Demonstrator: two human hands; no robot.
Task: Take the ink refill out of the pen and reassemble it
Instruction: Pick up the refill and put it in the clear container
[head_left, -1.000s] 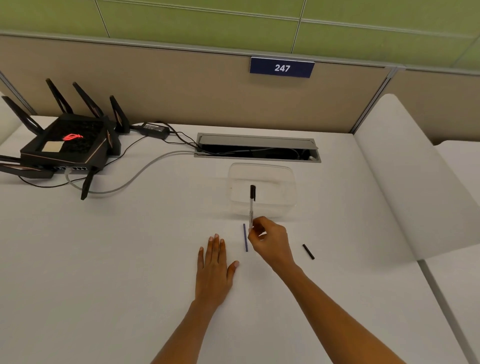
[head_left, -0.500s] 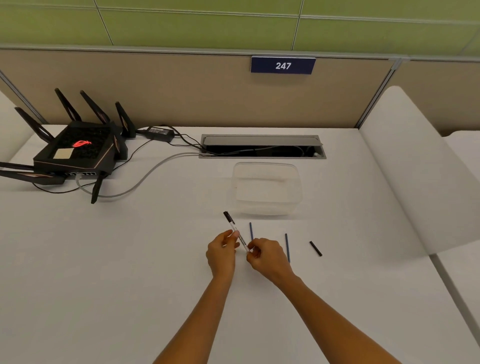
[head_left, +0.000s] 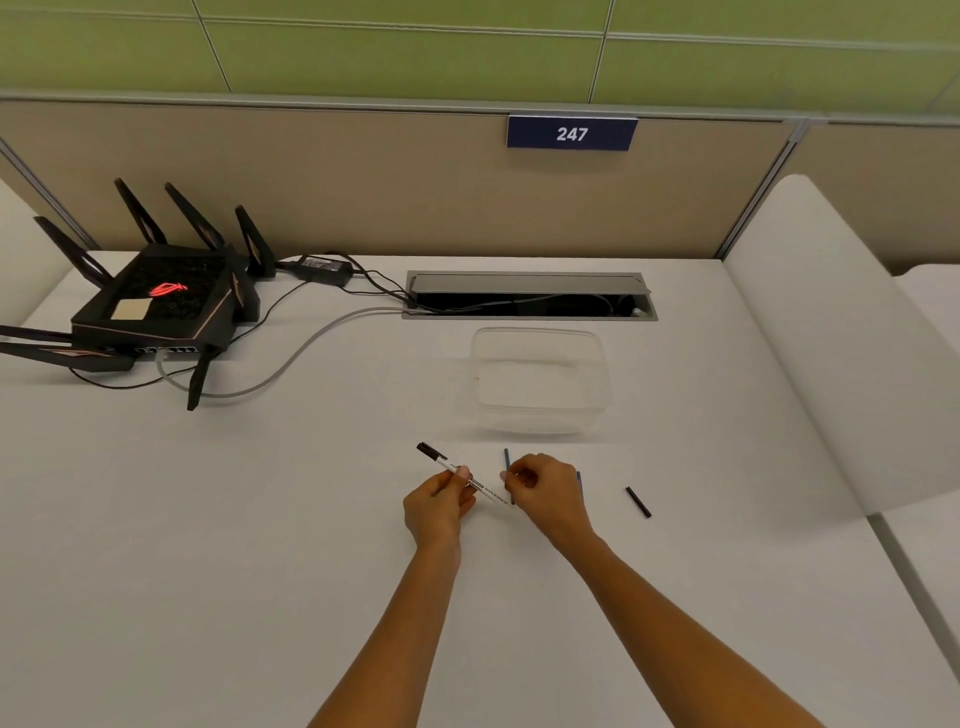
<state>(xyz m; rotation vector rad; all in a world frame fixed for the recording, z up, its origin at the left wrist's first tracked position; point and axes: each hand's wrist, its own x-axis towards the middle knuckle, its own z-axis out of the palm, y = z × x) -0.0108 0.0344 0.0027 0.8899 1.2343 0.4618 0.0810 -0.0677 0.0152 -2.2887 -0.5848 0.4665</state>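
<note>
Green wall panels and a beige partition with a dark blue "247" plate (head_left: 572, 133) are backing a white desk (head_left: 260, 519). Above its near middle, the left hand (head_left: 439, 506) is pinching the white-barrelled pen with a black end (head_left: 457, 470), which is slanting up to the left, while the right hand (head_left: 543, 493) is curling its fingers at the pen's lower end; whether they are gripping the tip piece cannot be told. Judging by this, the refill step is in hand: either working the tip loose or seating it again. Two thin blue rods, one (head_left: 506, 458) just behind the right hand and one (head_left: 578, 480) half hidden at its far side, are lying on the desk, and a short black cap-like piece (head_left: 638, 501) is lying well to the right. The next move is calling for a firm twist or straight pull along the barrel. Farther back, a clear plastic tub (head_left: 540, 384) is sitting before a cable slot (head_left: 530, 296), and a black router with antennas (head_left: 156, 296) is standing at the left.
</note>
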